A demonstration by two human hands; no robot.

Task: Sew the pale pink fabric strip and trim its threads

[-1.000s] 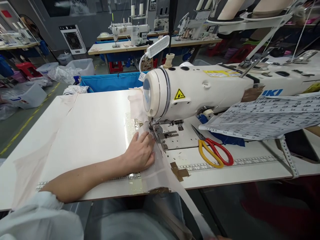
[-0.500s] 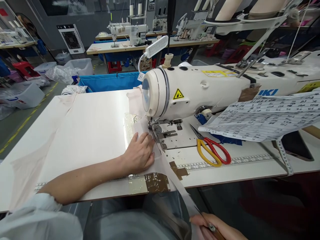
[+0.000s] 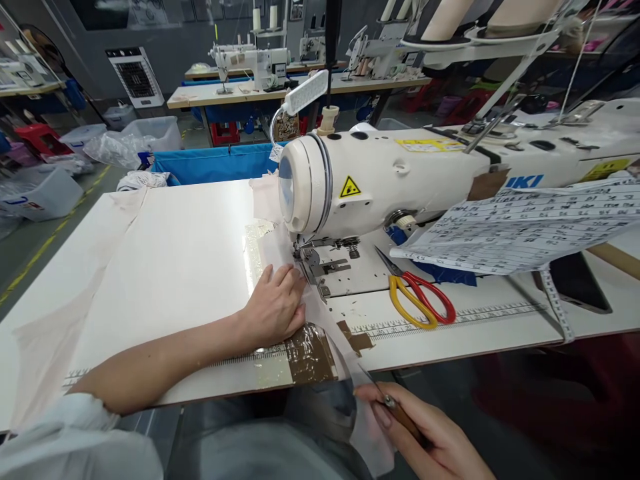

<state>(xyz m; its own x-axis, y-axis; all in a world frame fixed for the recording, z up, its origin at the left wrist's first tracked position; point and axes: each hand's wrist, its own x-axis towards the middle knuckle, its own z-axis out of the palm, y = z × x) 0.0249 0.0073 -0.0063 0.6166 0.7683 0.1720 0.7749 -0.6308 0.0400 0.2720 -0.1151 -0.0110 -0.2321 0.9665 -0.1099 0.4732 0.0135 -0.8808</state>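
Right hand (image 3: pixel 417 430), nearest, fingers closed on a wood-handled tool (image 3: pixel 400 417) with a thin metal tip; whether they also pinch the pale fabric strip (image 3: pixel 373 440) can't be told, strip end hangs just left of them, partly behind the hand. Left hand (image 3: pixel 277 303) palm down, fingers unclosed, lying over the pale fabric (image 3: pixel 277 247), fingertips just short of the needle area; undersides hidden. Brown tape (image 3: pixel 313 353) on the table (image 3: pixel 175 240) just below the left fingers; printed ruler (image 3: pixel 450 317) to their right, numbers too small to read surely. Red-and-yellow scissors (image 3: pixel 420 293) right of left fingers, apart from both hands. Beyond left fingertips, sewing machine (image 3: pixel 370 177), blue brand lettering ends "KI", start hard to make out beside a brown patch; yellow warning triangle (image 3: pixel 350 187) shows a hand symbol; top label (image 3: pixel 430 145) too fine to read. Far right of left fingers: handwritten sheet (image 3: pixel 525 227), illegible, cut by frame edge, partly covering a phone (image 3: pixel 580 283). Farthest past the fingers: another sewing machine (image 3: pixel 255 63), lettering too small to make out
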